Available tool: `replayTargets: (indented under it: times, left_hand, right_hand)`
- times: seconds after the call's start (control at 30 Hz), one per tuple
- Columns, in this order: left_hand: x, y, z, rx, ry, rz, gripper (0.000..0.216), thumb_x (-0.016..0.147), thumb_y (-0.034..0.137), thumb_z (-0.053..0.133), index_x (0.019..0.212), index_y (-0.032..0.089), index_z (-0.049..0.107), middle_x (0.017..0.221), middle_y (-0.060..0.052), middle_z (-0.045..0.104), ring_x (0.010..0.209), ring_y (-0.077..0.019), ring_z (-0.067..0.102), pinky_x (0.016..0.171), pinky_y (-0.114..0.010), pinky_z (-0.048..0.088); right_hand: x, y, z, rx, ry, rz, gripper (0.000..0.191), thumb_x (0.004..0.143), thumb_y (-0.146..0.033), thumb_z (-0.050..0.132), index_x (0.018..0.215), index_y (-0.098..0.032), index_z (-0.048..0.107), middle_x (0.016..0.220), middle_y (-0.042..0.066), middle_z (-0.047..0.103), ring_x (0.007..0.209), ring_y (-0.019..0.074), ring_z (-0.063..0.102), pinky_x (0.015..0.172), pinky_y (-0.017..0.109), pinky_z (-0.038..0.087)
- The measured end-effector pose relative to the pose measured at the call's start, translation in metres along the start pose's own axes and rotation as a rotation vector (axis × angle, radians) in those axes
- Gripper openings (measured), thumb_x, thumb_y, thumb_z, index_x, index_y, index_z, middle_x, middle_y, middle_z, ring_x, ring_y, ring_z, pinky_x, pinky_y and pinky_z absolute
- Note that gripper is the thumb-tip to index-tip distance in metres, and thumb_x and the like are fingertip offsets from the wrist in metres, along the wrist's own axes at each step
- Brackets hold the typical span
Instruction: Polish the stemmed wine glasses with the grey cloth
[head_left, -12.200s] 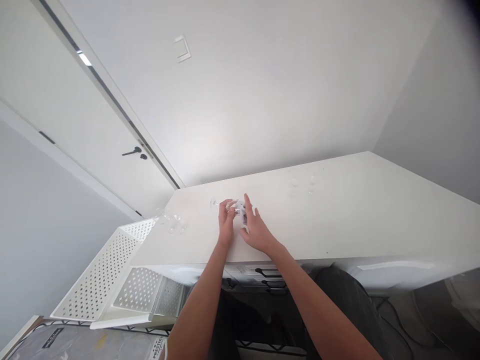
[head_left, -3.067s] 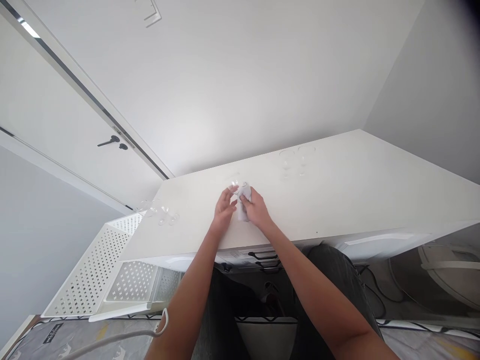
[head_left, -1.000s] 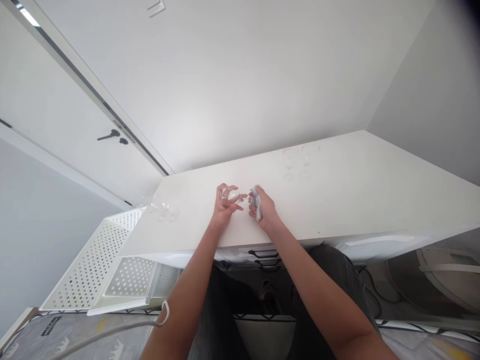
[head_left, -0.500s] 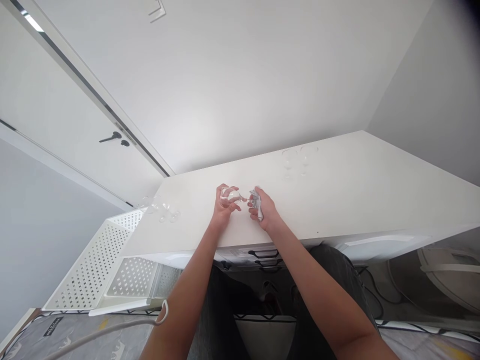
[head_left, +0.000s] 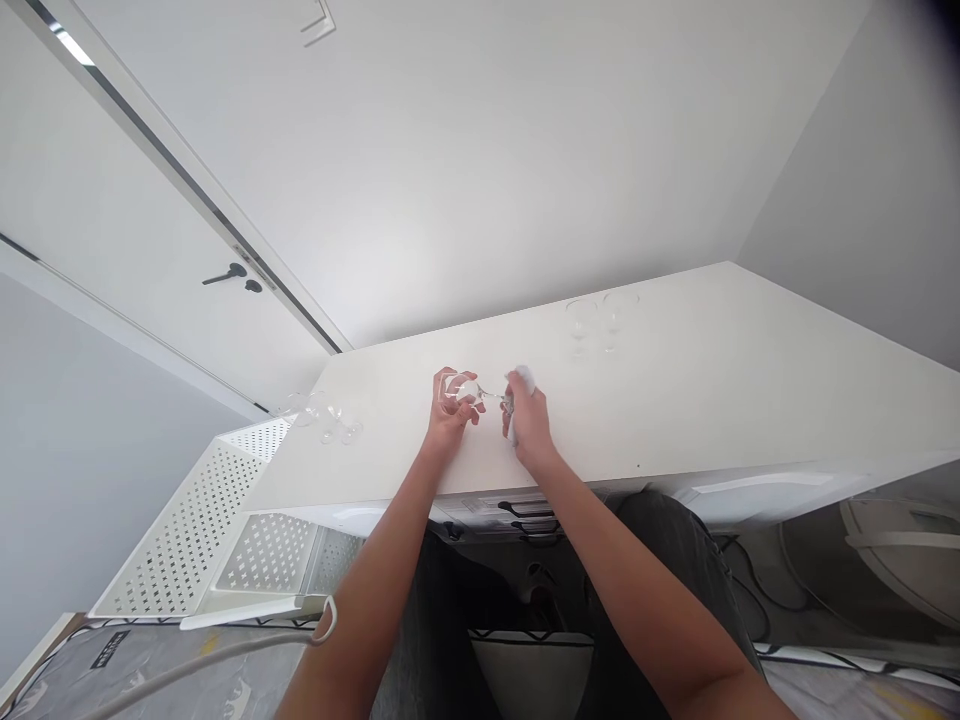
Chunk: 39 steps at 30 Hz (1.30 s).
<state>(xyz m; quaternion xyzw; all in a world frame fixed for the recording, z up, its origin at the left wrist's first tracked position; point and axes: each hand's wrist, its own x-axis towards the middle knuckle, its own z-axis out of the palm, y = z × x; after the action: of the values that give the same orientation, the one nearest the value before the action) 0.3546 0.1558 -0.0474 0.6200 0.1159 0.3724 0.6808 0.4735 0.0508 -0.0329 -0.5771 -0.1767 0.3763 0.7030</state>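
Note:
My left hand [head_left: 448, 415] is closed round the bowl of a clear stemmed glass [head_left: 466, 390], held on its side above the white counter [head_left: 712, 400]. The glass's stem points right toward my right hand [head_left: 527, 425]. That hand is closed on a small white cloth [head_left: 520, 382] and presses it against the foot end of the glass. Both hands hover near the counter's front middle.
Several clear glasses [head_left: 322, 418] stand at the counter's left end. Two more glasses [head_left: 596, 318] stand at the back right. A white perforated rack [head_left: 195, 540] sits below the left end. A door with a black handle [head_left: 234, 274] is at the left; drawer handles [head_left: 525, 510] show under the counter.
My right hand with the cloth has moved left until it meets the foot end of the glass. The left hand keeps hold of the bowl.

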Motion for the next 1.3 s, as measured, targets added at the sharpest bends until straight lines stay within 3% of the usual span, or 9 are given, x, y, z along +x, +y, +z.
replayTargets:
  times: [0.13, 0.3, 0.4, 0.67, 0.73, 0.93, 1.0, 1.2, 1.3]
  left_hand:
    - [0.001, -0.004, 0.0, 0.03, -0.024, 0.052, 0.069, 0.074, 0.048, 0.088, 0.122, 0.032, 0.041, 0.131, -0.007, 0.059, 0.07, -0.0087, 0.06, 0.053, -0.021, 0.043]
    - [0.0, -0.001, 0.006, 0.03, 0.009, 0.046, 0.058, 0.084, 0.057, 0.076, 0.124, 0.031, 0.043, 0.129, -0.008, 0.059, 0.063, -0.006, 0.055, 0.052, -0.023, 0.043]
    - [0.0, 0.002, 0.008, 0.025, 0.011, 0.028, 0.057, 0.084, 0.059, 0.075, 0.123, 0.031, 0.043, 0.127, -0.007, 0.059, 0.06, -0.0051, 0.054, 0.051, -0.023, 0.042]
    - [0.0, 0.0, 0.005, 0.03, -0.004, 0.047, 0.07, 0.076, 0.058, 0.083, 0.125, 0.032, 0.041, 0.126, -0.006, 0.06, 0.056, -0.0029, 0.046, 0.053, -0.023, 0.042]
    - [0.0, 0.0, 0.005, 0.028, -0.004, 0.062, 0.071, 0.074, 0.057, 0.085, 0.125, 0.032, 0.042, 0.126, -0.006, 0.06, 0.055, -0.0025, 0.044, 0.053, -0.023, 0.041]
    - [0.001, 0.0, 0.007, 0.03, 0.044, 0.021, 0.058, 0.084, 0.062, 0.074, 0.124, 0.03, 0.046, 0.121, -0.007, 0.063, 0.057, -0.0049, 0.05, 0.051, -0.024, 0.038]
    - [0.0, 0.001, 0.007, 0.004, 0.048, 0.022, 0.057, 0.086, 0.063, 0.071, 0.125, 0.03, 0.046, 0.119, -0.007, 0.063, 0.057, -0.0051, 0.05, 0.05, -0.023, 0.037]
    - [-0.001, 0.003, 0.007, 0.028, -0.007, 0.014, 0.066, 0.079, 0.058, 0.081, 0.127, 0.03, 0.044, 0.116, -0.005, 0.064, 0.057, -0.0047, 0.052, 0.052, -0.022, 0.04]
    - [-0.002, 0.002, 0.007, 0.043, -0.007, 0.039, 0.068, 0.078, 0.059, 0.082, 0.127, 0.03, 0.045, 0.118, -0.006, 0.064, 0.057, -0.0046, 0.051, 0.052, -0.023, 0.042]
  right_hand:
    - [0.005, -0.005, -0.006, 0.116, -0.086, 0.248, 0.047, 0.097, -0.066, 0.037, 0.082, -0.023, 0.048, 0.06, -0.004, 0.043, 0.044, 0.0108, 0.032, 0.041, 0.025, 0.027]
    - [-0.011, -0.008, -0.006, -0.291, 0.105, -0.533, 0.034, 0.1, -0.056, 0.045, 0.101, -0.023, 0.056, 0.09, 0.007, 0.063, 0.078, 0.0197, 0.059, 0.068, 0.032, 0.05]
    - [-0.015, -0.005, -0.004, -0.406, 0.128, -0.742, 0.029, 0.097, -0.049, 0.051, 0.106, -0.022, 0.058, 0.105, 0.011, 0.063, 0.092, 0.0236, 0.06, 0.079, 0.036, 0.052]
    - [0.004, -0.005, -0.008, 0.187, -0.107, 0.193, 0.042, 0.093, -0.064, 0.052, 0.082, -0.023, 0.051, 0.06, -0.004, 0.043, 0.045, 0.0099, 0.033, 0.04, 0.023, 0.029]
    - [0.005, -0.006, -0.009, 0.175, -0.163, 0.254, 0.042, 0.094, -0.063, 0.049, 0.083, -0.023, 0.051, 0.06, -0.004, 0.043, 0.045, 0.0099, 0.032, 0.04, 0.023, 0.027]
    - [-0.013, -0.003, -0.002, -0.406, 0.078, -0.666, 0.023, 0.094, -0.043, 0.054, 0.104, -0.023, 0.06, 0.108, 0.013, 0.061, 0.098, 0.0259, 0.061, 0.08, 0.038, 0.053]
    - [-0.016, -0.001, 0.001, -0.472, 0.058, -0.772, 0.021, 0.092, -0.038, 0.056, 0.104, -0.022, 0.062, 0.111, 0.014, 0.06, 0.103, 0.0281, 0.06, 0.085, 0.041, 0.052]
    - [-0.001, -0.003, -0.003, 0.11, -0.049, 0.04, 0.04, 0.093, -0.061, 0.052, 0.078, -0.023, 0.051, 0.063, -0.002, 0.048, 0.049, 0.0119, 0.043, 0.044, 0.025, 0.036]
    - [0.004, -0.01, -0.01, 0.183, -0.125, 0.152, 0.047, 0.089, -0.066, 0.057, 0.074, -0.022, 0.053, 0.062, -0.001, 0.051, 0.046, 0.0103, 0.044, 0.04, 0.024, 0.032]
